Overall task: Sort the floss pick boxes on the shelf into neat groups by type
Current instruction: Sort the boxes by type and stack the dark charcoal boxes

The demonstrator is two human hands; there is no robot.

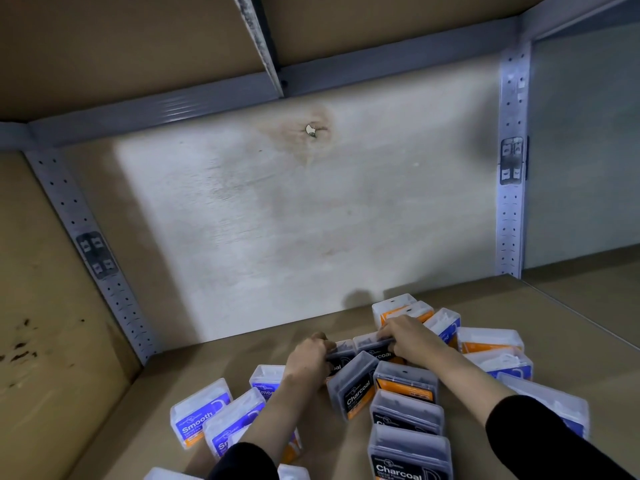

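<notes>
Charcoal boxes [372, 347]: squaring up

Smooth boxes [199, 415] are sitting grouped at left on the shelf [214, 358]. The left hand [306, 358] is gripping one end of two Charcoal boxes, the right hand [407, 336] the other, likely pressing them flush. At right, orange boxes [488, 341] are lying loose.

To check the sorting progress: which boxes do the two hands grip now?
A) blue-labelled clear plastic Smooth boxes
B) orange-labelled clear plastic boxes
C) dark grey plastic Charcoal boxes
C: the left hand and the right hand both curl their fingers round the dark grey plastic Charcoal boxes in the middle of the brown shelf.
</notes>
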